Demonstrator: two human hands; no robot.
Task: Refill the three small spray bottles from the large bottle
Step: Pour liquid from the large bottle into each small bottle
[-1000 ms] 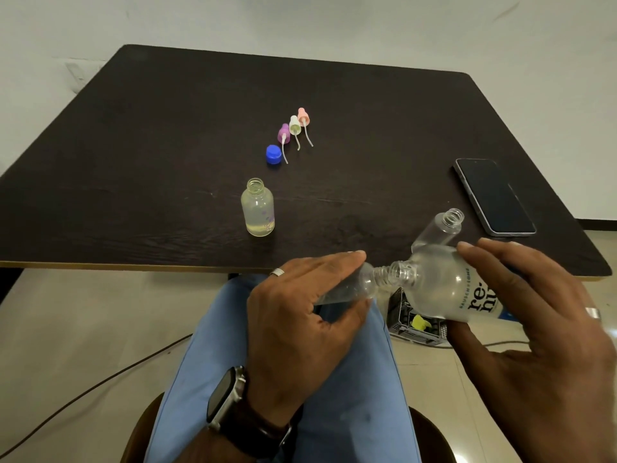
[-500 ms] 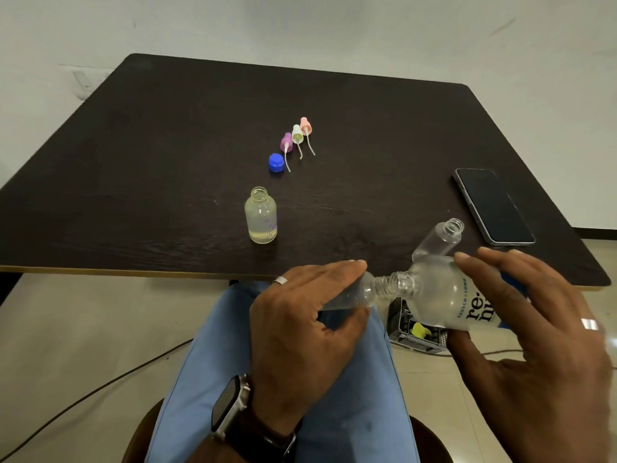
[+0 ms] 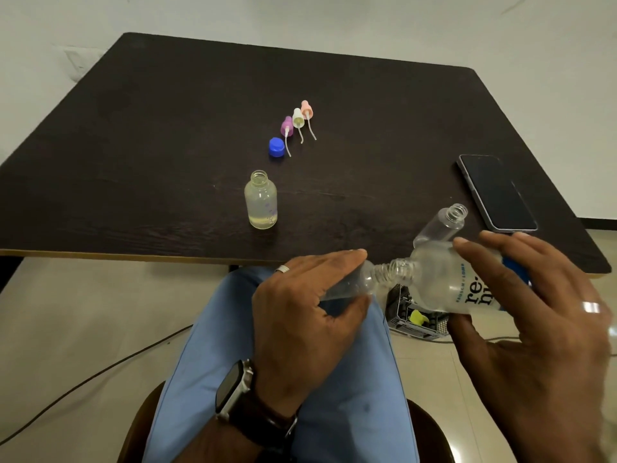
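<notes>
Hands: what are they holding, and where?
Left hand grips a small bottle around its body; right hand holds the large bottle around its body.

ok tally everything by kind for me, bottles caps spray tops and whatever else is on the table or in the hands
small spray bottles: 3 (standing on table, near table edge, held in left hand)
large bottle: 1
spray tops: 3 (purple, white, pink)
blue cap: 1
phone: 1
total: 9

Nothing has changed: hands and bottles keep their pouring pose.
</notes>
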